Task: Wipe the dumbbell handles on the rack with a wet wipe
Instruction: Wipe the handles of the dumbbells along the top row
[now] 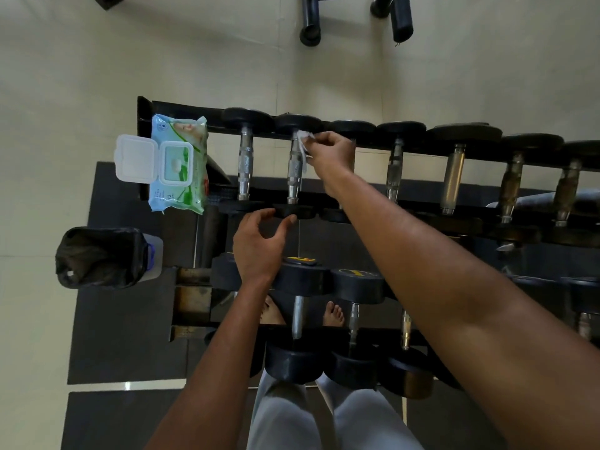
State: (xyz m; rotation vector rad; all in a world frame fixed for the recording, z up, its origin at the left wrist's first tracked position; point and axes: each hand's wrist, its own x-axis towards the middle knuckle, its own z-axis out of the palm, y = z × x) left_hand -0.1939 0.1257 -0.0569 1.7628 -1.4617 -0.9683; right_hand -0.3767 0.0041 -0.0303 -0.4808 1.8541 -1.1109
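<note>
— Pinching the wet wipe point(303, 142), that's the right hand point(331, 154): fingers curled round the white wad, pressing it vs. the far end of the 2nd dumbbell handle point(294, 172) on the top rack point(181, 108), just under the far weight head.

— And the left hand point(259, 245)?

— Nearer the person than the wiping hand, a bit to its left. Fingers spread and loosely bent, thumb apart, fingertips touching the near head of that same dumbbell point(293, 212). Not wrapped round it, more steadying.

— What's furthest left of the grip?

— Bin w/ a black liner point(97, 256) on the floor, well left and nearer the person. Then the wipes pack point(178, 164), blue-green, lying on the rack's left end, its white flip lid point(136, 159) open and folded out to the left; a bit of wipe shows in the opening.

— Betw. pack and grip?

— 1st dumbbell handle point(245, 164), knurled chrome, just left of the one being wiped.

— Right of the grip?

— Forearm crosses the 3rd handle, so can't see that one properly. Beyond it, a row of handles point(454, 177) running right, heads getting bigger; the last few look dull, brownish.

— Below?

— Lower tier dumbbells point(354, 284), near side of the grip. Bare feet point(334, 315) show thru the rack gaps, grey trousers point(285, 417) nearest.
</note>
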